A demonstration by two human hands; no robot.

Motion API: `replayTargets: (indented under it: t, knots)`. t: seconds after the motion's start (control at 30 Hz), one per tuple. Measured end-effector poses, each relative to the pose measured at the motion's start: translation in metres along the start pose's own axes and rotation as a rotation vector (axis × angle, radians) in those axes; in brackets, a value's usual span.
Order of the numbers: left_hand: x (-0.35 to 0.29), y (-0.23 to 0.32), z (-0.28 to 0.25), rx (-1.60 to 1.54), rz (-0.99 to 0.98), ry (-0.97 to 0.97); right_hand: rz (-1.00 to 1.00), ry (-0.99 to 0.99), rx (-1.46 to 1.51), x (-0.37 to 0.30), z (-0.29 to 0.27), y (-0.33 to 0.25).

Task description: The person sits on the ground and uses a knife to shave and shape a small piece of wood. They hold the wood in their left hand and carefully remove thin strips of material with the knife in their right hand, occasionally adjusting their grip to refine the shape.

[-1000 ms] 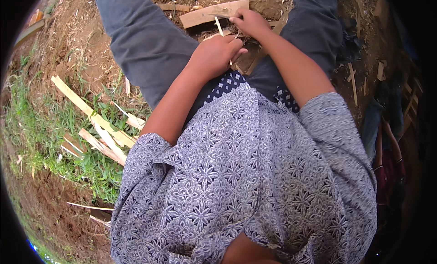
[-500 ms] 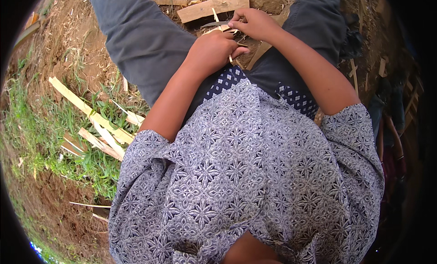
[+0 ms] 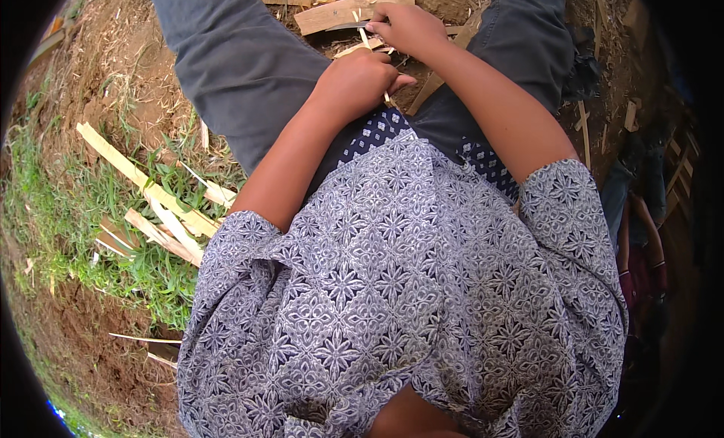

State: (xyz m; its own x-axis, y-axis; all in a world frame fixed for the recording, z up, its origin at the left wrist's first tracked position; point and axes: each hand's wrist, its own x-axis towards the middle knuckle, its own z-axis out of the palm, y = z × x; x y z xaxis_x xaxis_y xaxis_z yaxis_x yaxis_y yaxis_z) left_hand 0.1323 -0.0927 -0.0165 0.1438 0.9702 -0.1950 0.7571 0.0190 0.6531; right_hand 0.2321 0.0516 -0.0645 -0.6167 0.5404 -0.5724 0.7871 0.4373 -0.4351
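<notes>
Between my spread legs, my left hand (image 3: pixel 360 82) is closed around a thin pale wooden strip (image 3: pixel 364 38). One end of the strip sticks out past the knuckles, and a short bit shows below the thumb. Farther out, my right hand (image 3: pixel 403 29) grips a knife (image 3: pixel 345 26); its handle is hidden in the fingers. The narrow grey blade points left and lies across the strip near its far end. I cannot tell whether the edge is cutting into it.
A broad wooden slat (image 3: pixel 354 9) lies on the soil beyond my hands. Several split pale strips (image 3: pixel 147 185) rest on the grass at left. Another piece of wood (image 3: pixel 431 87) lies beside my right thigh. At the right edge, another person's arm (image 3: pixel 648 230) shows.
My right hand and the knife have moved away from me along the strip, toward its far end. The left hand has stayed nearly in place, still holding the strip.
</notes>
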Motion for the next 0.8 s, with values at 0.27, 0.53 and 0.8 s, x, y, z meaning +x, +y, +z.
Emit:
replayTargets:
  t: [0.27, 0.53, 0.8]
  knots:
    - [-0.004, 0.003, -0.008, 0.013, 0.04, 0.046, 0.069, 0.021, 0.187, 0.027, 0.007, 0.033]
    - [-0.004, 0.004, -0.004, -0.019, 0.03, 0.094, -0.107, -0.095, 0.091, -0.02, -0.019, 0.02]
    - [-0.005, 0.001, -0.002, -0.04, -0.011, 0.028, -0.047, -0.016, 0.12, -0.008, 0.006, 0.019]
